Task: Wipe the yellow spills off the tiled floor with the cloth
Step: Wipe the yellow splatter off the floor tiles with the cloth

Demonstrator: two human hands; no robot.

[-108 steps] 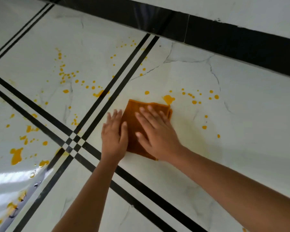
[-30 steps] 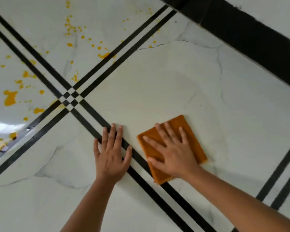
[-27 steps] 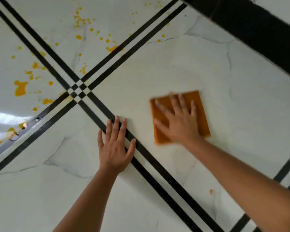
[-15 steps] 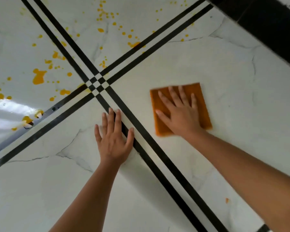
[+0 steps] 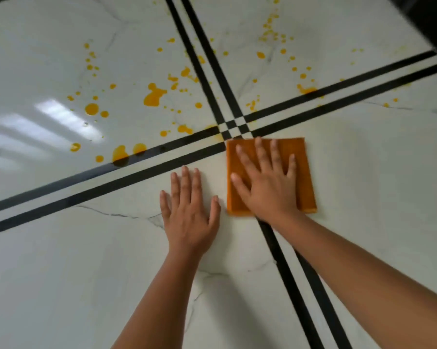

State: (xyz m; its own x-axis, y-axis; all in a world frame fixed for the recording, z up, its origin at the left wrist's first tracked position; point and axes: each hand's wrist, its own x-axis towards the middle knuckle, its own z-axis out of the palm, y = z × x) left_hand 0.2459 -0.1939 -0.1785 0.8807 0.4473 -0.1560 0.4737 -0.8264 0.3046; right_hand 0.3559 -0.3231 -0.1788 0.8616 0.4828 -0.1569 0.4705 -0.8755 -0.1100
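Just below the crossing of black lines at frame centre, the right hand (image 5: 267,182) presses flat, fingers spread, on the cloth (image 5: 300,167); the left hand (image 5: 189,210) lies open on bare floor (image 5: 61,273) beside it. Spills (image 5: 153,95) fill the upper left and top; a saturated cloth could smear them.

Cloth (image 5: 300,170) middle hidden under right hand (image 5: 267,187); forearms cut off at bottom edge
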